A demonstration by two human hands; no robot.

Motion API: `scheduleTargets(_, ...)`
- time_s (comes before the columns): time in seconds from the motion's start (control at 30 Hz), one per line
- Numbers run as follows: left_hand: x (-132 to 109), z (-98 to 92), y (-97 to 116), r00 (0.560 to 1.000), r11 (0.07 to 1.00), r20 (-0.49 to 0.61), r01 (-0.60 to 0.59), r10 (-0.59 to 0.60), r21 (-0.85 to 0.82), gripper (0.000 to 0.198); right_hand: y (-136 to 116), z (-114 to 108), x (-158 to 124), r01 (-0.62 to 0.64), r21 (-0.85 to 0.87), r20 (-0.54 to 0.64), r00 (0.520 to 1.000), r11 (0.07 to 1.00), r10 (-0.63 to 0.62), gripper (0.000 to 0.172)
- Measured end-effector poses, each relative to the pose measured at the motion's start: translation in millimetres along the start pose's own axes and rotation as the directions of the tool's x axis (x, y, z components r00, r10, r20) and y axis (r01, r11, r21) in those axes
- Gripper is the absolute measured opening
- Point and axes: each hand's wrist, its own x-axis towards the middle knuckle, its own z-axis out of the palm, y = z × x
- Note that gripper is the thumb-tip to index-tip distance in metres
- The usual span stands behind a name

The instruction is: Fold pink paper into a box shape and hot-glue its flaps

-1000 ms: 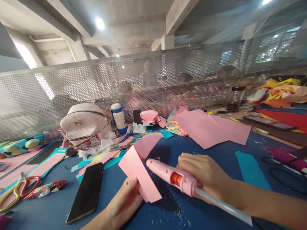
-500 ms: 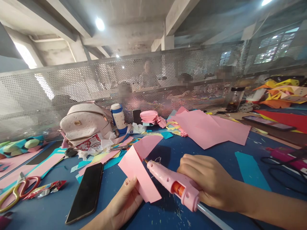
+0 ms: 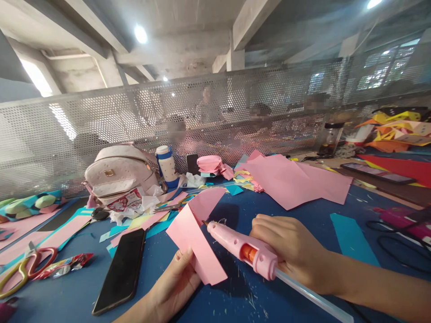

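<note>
My left hand (image 3: 177, 282) pinches the lower edge of a folded pink paper piece (image 3: 195, 233) and holds it up above the blue table (image 3: 296, 211). My right hand (image 3: 291, 249) is wrapped round a pink hot glue gun (image 3: 244, 250). Its nozzle touches the paper near the fold. A clear glue stick (image 3: 313, 298) juts from the back of the gun toward the lower right.
A black phone (image 3: 121, 269) lies left of my left hand. Scissors (image 3: 20, 269) and a wrapper sit far left. A pale backpack (image 3: 117, 172), a bottle (image 3: 166, 165) and paper scraps crowd the back. Big pink sheets (image 3: 292, 179) lie behind my right hand. A perforated metal screen runs across, with people beyond it.
The glue gun dipped and rose again, its nozzle staying by the paper's fold. The left hand and the paper have hardly moved.
</note>
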Motion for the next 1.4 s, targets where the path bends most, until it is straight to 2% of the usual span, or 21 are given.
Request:
scheduleTargets(0.47,-1,3.0,-1,1.000,0.999,0.002,-0.006,0.006,-0.031,0.029,5,5,7,-0.005,0.028,-0.025,1.000,1.000,0.005,0.025)
scheduleTargets(0.8,1,-0.6,-1,1.000,1.000,-0.007,0.000,0.000,0.015,0.051,10,6,13,-0.017,0.045,-0.011,1.000,0.999,0.018,0.035)
scheduleTargets(0.9,0,-0.9,-1,1.000,1.000,-0.006,0.005,-0.004,0.016,0.047,9,4,13,-0.010,0.042,-0.010,1.000,0.999,0.010,0.035)
scheduleTargets(1.1,-2,3.8,0,1.000,1.000,-0.020,-0.010,0.010,-0.024,0.020,6,1,7,-0.003,0.036,0.001,1.000,0.999,0.003,0.034)
scheduleTargets(1.4,0,4.3,0,1.000,1.000,0.011,-0.005,0.005,0.003,0.025,2,-2,-3,0.016,-0.029,0.026,1.000,0.999,-0.015,0.033)
